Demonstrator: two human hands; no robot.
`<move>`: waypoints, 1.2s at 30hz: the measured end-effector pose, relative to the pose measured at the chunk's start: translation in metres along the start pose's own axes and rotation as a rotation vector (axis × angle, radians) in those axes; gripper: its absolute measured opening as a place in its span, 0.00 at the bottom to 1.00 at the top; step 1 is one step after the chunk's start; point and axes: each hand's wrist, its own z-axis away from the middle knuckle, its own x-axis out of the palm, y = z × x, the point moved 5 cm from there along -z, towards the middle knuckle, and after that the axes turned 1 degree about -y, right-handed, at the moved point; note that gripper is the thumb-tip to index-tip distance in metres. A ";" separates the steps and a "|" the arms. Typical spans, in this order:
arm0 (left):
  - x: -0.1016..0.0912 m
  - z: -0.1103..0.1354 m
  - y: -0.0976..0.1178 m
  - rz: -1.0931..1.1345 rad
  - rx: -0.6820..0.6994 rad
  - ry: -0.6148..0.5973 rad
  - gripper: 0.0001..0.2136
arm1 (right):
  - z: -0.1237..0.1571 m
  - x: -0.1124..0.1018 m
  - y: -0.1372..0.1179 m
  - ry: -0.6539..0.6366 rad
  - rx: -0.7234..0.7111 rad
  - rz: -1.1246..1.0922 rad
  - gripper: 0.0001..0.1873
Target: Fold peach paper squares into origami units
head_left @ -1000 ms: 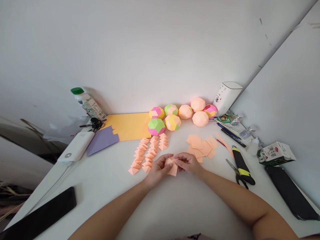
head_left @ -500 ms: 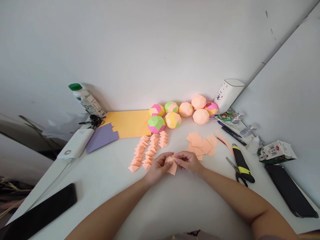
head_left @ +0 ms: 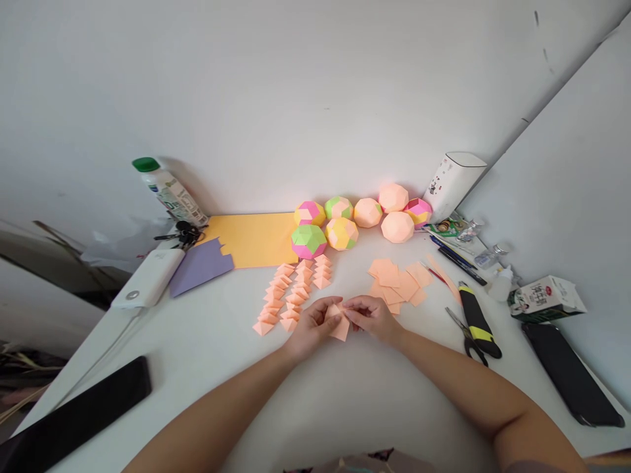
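A small peach paper piece (head_left: pixel 339 329) is held between both hands above the near middle of the table. My left hand (head_left: pixel 311 327) pinches its left side, thumb on top. My right hand (head_left: pixel 372 318) grips the upper right edge with thumb and fingers; some fingertips are hidden behind the paper. Just left of my left hand stand rows of folded peach paper units (head_left: pixel 294 299). Beyond my right hand lies a loose pile of flat peach paper pieces (head_left: pixel 401 287).
Several faceted paper balls (head_left: pixel 342 234) sit by the wall. Yellow card (head_left: pixel 261 242) and purple card (head_left: pixel 203 268) lie left. Scissors (head_left: pixel 468 338), a utility knife (head_left: pixel 477 320), a milk carton (head_left: pixel 545 297) and a black phone (head_left: pixel 572 374) are right; a bottle (head_left: pixel 172 194) leans back left.
The camera view has shifted slightly. Both hands keep nearly the same grip on the peach paper piece, and nothing else has visibly moved.
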 end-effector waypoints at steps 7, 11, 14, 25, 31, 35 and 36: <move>-0.003 -0.002 -0.002 -0.032 0.009 0.068 0.18 | 0.002 0.002 0.000 -0.016 0.015 0.020 0.12; -0.005 -0.003 -0.007 -0.050 0.015 0.116 0.19 | 0.002 0.002 -0.001 -0.040 -0.001 0.046 0.12; -0.005 -0.002 -0.010 -0.078 0.025 0.133 0.18 | 0.004 0.003 -0.005 -0.078 -0.038 0.063 0.12; 0.001 -0.002 0.011 -0.392 0.217 0.136 0.10 | 0.004 0.005 -0.005 -0.015 -0.088 0.152 0.12; 0.004 0.001 0.011 -0.317 0.118 0.124 0.11 | 0.004 0.004 -0.005 0.018 -0.098 0.155 0.12; 0.004 0.003 0.006 -0.234 0.039 0.118 0.12 | 0.004 0.006 -0.006 0.005 -0.076 0.135 0.12; 0.004 0.003 0.005 -0.227 0.035 0.120 0.12 | 0.004 0.006 -0.006 -0.001 -0.074 0.130 0.12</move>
